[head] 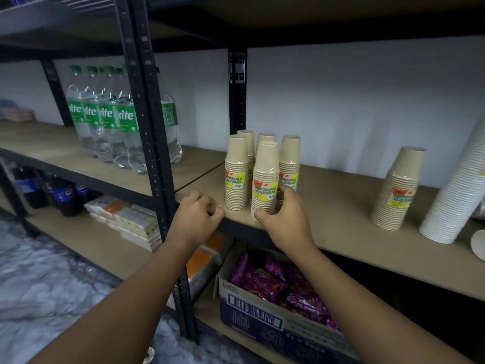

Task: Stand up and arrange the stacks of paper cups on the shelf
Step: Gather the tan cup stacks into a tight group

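Two hands at the lower middle of the frame. The left hand [195, 214] rests on the front lip of the shelf [328, 206], fingers curled in, no cups in it. The right hand [286, 219] has thumb and fingers wrapped round the base of the front stack [265, 179], which stands upright, wrapped in film, right at the shelf's front edge. Just behind it, four more tan stacks [236, 174] stand in a tight cluster, nearly touching. Further right, well apart, a lone tan stack [401, 190] is upright, and a tall white stack [456, 195] leans at the right edge. Bottles [118, 119] sit at upper left on the next bay. Risks as I read them: the grip is low on a tall stack, so a quick slide could tip the top over. The stack is close to the lip, so a pull toward the person could drop it off. Any sideways nudge likely dominoes the cluster. The film looks slick, so fingers may slip.
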